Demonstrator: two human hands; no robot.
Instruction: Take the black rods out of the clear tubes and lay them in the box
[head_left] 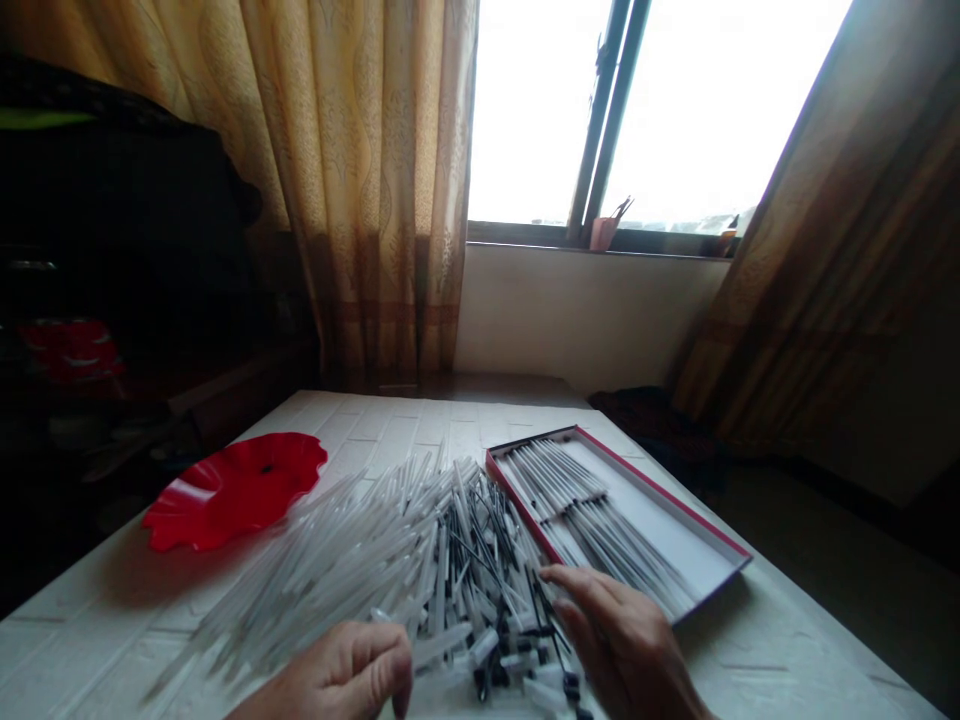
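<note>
My left hand [349, 665] is at the near edge of the pile, its fingers curled closed. A clear tip shows at its knuckles, but what the fingers hold, if anything, is hidden. My right hand [626, 630] reaches over the right side of the pile with fingers extended and slightly bent, the fingertips close to thin dark rods [536, 600]. Many translucent plastic tubes [352, 550] lie heaped to the left. Dark rods with black ends and short clear pieces [517, 662] are jumbled between my hands.
A shallow red-edged box [667, 510] at the right holds rows of slim tubes or rods. A red wavy-rimmed dish [240, 490] stands at the left of the white brick-patterned table [360, 420]. Behind are curtains [360, 200] and a window with a pink cup [602, 234] on its sill.
</note>
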